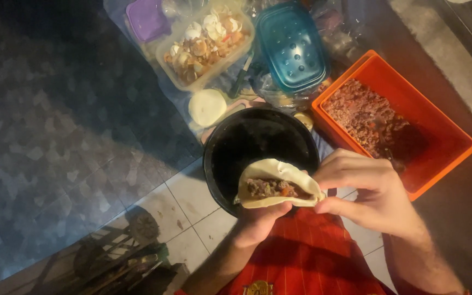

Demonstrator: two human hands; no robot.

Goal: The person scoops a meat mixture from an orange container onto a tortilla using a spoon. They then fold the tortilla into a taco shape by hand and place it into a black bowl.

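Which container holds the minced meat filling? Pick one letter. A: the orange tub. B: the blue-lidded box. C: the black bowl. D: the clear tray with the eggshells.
A: the brown minced meat lies heaped in the orange tub to the right of the black bowl, while the left hand and right hand fold a dough wrapper over a little of that filling.

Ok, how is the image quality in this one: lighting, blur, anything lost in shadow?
Head view: dim, warm light from the upper right; the orange tub and dough are lit, the left floor falls into shadow, the black bowl shows faint glare inside; the picture is soft and grainy, with both hands, left and right, slightly blurred.
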